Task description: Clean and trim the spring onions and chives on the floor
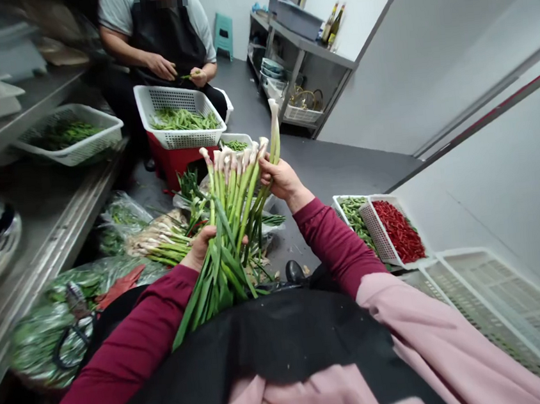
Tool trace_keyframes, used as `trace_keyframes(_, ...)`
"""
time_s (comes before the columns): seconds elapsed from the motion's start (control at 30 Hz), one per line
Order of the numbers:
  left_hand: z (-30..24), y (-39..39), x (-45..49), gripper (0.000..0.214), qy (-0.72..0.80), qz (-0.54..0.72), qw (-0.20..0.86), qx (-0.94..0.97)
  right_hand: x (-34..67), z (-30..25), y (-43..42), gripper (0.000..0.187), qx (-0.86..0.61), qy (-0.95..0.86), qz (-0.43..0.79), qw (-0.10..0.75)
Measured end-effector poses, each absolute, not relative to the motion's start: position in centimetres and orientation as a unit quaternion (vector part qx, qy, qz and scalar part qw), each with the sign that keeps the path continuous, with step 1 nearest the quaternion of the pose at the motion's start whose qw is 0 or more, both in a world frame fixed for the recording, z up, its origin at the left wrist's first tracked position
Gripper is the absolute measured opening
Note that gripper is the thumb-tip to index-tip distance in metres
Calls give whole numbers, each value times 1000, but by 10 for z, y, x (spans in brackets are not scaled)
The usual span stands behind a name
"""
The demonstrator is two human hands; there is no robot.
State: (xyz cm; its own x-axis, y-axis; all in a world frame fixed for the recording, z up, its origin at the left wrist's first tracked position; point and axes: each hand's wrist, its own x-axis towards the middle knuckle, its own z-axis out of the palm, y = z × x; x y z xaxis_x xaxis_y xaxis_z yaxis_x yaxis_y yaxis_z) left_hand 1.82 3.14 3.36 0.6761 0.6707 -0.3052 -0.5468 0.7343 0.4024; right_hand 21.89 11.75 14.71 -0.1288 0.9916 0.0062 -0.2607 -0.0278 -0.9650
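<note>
A bunch of green garlic point(238, 196) is held up before me, white bulb ends at the top and long leaves trailing over my black apron. My left hand point(201, 249) is wrapped round the stalks at mid-length. Up near the bulbs, my right hand point(281, 180) is closed on stalks at the bunch's right edge; one of these rises well above the others. Its fingertips are partly hidden among the stems. On the floor beyond my left hand lies a pile of more green garlic point(161, 239), bulbs pointing left.
Opposite sits a co-worker point(163, 39), both hands at a green pod, behind a white basket of green beans point(184, 118). Red chillies point(398, 230) fill a basket at right. Bagged greens point(46, 328) and a metal shelf point(75, 232) flank my left; stacked crates point(501, 293) stand right.
</note>
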Motion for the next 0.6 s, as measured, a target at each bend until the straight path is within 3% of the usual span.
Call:
trace_keyframes(0.17, 34, 35, 10, 7, 237, 417, 871, 106, 230, 130, 116, 37, -443, -491, 506, 554)
trace_keyframes(0.43, 33, 32, 19, 20, 233, 352, 900, 109, 230, 133, 118, 37, -503, -446, 435, 599)
trace_keyframes(0.6, 28, 28, 22, 15, 259, 329, 901, 116, 237, 141, 124, 30, -535, -426, 398, 612)
